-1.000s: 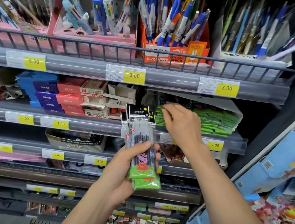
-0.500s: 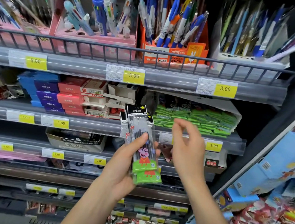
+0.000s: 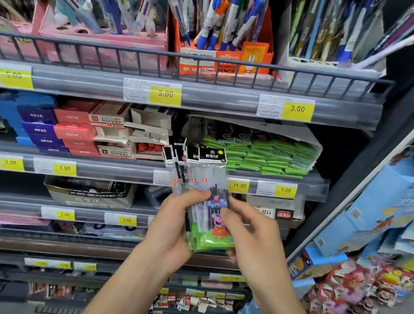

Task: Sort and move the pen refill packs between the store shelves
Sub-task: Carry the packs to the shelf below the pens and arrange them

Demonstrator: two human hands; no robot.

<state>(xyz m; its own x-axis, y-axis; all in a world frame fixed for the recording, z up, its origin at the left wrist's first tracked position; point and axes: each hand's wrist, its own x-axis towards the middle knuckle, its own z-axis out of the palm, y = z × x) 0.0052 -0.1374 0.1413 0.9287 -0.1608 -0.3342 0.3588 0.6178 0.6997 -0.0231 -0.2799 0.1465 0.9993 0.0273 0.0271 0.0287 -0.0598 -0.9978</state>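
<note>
A bunch of refill packs is held upright between both hands, in front of the middle shelf. The left hand is curled round its left side and the right hand grips the right edge. Behind, green packs are stacked in a box.

Refill packs before shelf
</note>
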